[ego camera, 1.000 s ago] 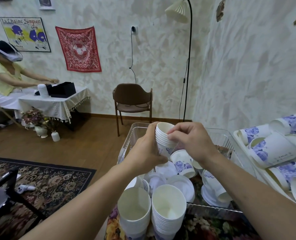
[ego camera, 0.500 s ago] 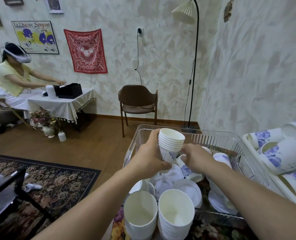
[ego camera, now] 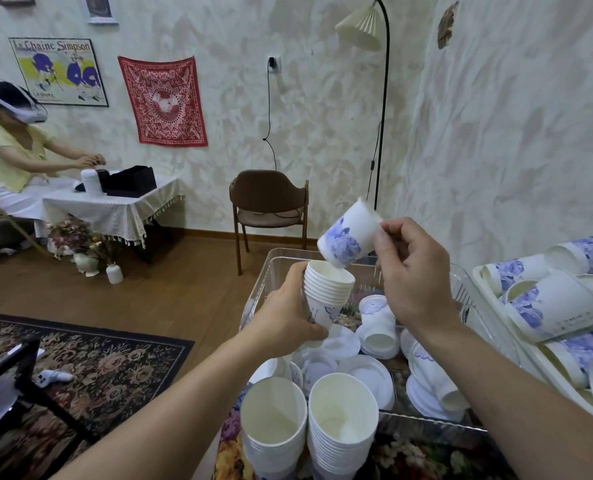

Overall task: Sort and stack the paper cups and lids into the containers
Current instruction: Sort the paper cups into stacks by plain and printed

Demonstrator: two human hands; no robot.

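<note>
Nearest the camera, two tall stacks of white cups [ego camera: 340, 427] stand side by side just in front of the clear bin [ego camera: 270, 271]. Inside the bin lie loose lids [ego camera: 369, 375] and a few tipped cups. Above the bin, the left hand [ego camera: 288, 317] is wrapped around a short stack of nested cups [ego camera: 326, 292], mouth up. The right hand [ego camera: 412, 271] pinches the rim of a single blue-flowered cup [ego camera: 348, 239], tilted, its base just over the short stack's mouth. Right of the bin, a tray [ego camera: 478, 278] holds more flowered cups lying down. Beyond the bin stands a brown chair [ego camera: 269, 202].
</note>
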